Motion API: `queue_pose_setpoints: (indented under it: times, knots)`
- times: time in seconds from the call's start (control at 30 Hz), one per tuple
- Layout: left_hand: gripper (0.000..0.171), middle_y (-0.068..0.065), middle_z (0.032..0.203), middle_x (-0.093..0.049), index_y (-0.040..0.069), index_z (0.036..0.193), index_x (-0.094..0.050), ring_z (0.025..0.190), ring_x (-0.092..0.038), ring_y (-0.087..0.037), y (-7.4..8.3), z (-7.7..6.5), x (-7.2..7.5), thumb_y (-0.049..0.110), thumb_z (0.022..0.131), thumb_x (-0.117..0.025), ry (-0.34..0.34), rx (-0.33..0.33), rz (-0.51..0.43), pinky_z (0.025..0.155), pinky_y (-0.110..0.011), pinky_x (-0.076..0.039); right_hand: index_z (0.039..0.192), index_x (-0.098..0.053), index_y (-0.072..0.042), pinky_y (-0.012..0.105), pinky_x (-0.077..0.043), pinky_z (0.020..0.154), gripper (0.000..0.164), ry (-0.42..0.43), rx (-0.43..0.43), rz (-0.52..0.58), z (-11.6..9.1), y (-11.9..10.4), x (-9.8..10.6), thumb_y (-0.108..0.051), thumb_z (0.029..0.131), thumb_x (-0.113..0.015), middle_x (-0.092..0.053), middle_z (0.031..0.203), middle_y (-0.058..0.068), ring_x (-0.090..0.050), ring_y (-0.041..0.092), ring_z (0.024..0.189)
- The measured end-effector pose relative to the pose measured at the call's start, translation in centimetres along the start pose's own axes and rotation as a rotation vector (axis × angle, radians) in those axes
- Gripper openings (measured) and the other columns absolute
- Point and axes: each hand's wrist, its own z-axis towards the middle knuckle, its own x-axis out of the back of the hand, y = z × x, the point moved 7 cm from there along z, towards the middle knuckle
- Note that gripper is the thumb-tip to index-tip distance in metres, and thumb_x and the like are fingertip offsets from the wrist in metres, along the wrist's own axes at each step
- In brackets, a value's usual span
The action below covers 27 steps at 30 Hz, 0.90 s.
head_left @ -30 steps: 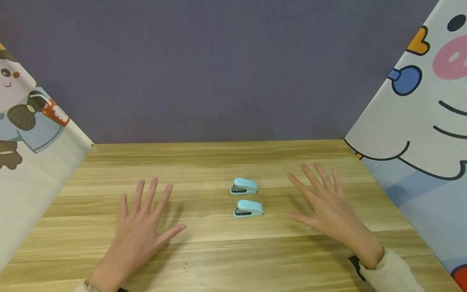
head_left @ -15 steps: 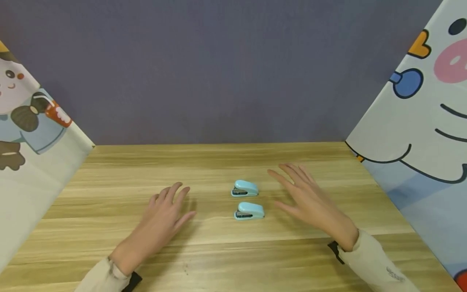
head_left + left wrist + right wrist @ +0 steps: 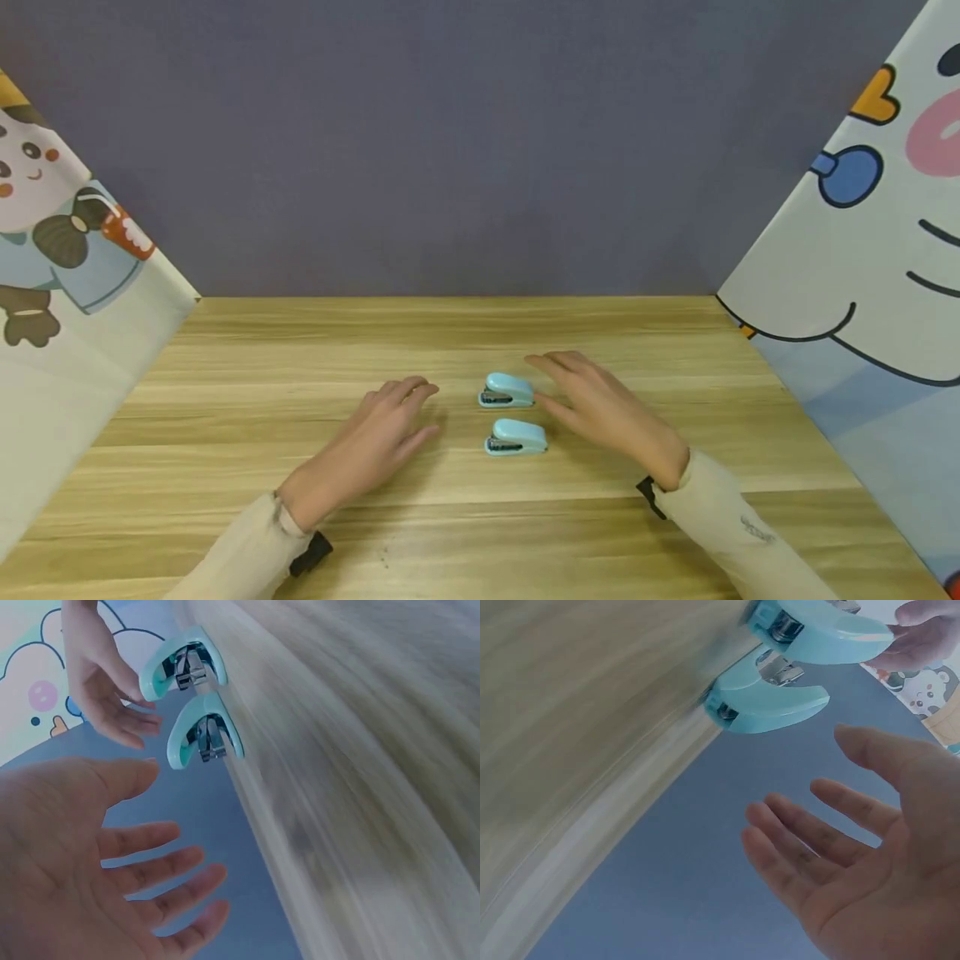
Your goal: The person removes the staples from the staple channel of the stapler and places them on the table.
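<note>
Two light blue staplers lie side by side on the wooden table, their mouths facing left: a far stapler and a near stapler. My left hand hovers to their left, fingers relaxed and a little bent, thumb apart, holding nothing. On the other side, my right hand is close to the far stapler, its thumb tip right by that stapler's rear end. In the right wrist view the palm of the right hand is bare. The left wrist view shows the left palm likewise holding nothing, with the metal fronts of both staplers beyond.
The wood-grain table ends at a dark grey-blue panel at the back. Cartoon-printed panels stand at the left and right. Black straps show under both sleeves.
Both hands have moved inward toward the staplers, left hand rightward and right hand leftward. Their spread fingers have drawn together and bent slightly. The staplers stay in place on the table.
</note>
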Motion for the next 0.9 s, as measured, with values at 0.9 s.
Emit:
queue_pose_setpoints:
  times: [0.9]
  knots:
    - [0.036,-0.011,0.118,-0.060,0.000,0.128,-0.058,0.106,-0.058,-0.024,0.3,6.5,-6.5,0.016,0.097,-0.065,-0.247,0.020,-0.500,0.088,-0.038,-0.052,0.123,-0.065,-0.012,0.024,-0.054,0.068,0.031,-0.055,0.088,0.021,3.9,-2.2,-3.7,-0.007,0.092,-0.070,-0.072,0.097,0.000,-0.066,0.009,0.081]
